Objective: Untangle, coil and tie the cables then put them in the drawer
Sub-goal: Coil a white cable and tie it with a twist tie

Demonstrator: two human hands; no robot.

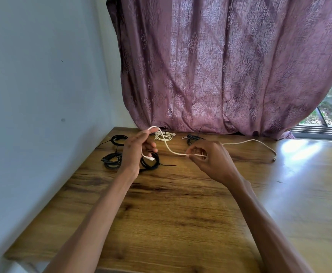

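Table (180,223): the wooden top lies nearest me, running away toward the curtain at 12 o'clock.
Black coils: one coiled black cable (118,139) sits at about 10 o'clock on the table, another (111,160) just nearer me, and a third (151,162) is partly hidden behind my left hand.
Left hand (135,152): raised above the table, it holds the white cable (169,147), which loops over my extended fingertip at the top; the cable's white plug (150,158) hangs by my palm.
Small white cable (164,135): a loose bundle at 12 o'clock, near the curtain.
Right hand (210,156): my curled fingers pinch the white cable.
Dark cable (193,138): lies just beyond my right hand.
Cable tail: the white cable runs on toward 2 o'clock and ends on the table.
Curtain (230,66): purple, patterned, hanging behind the table.
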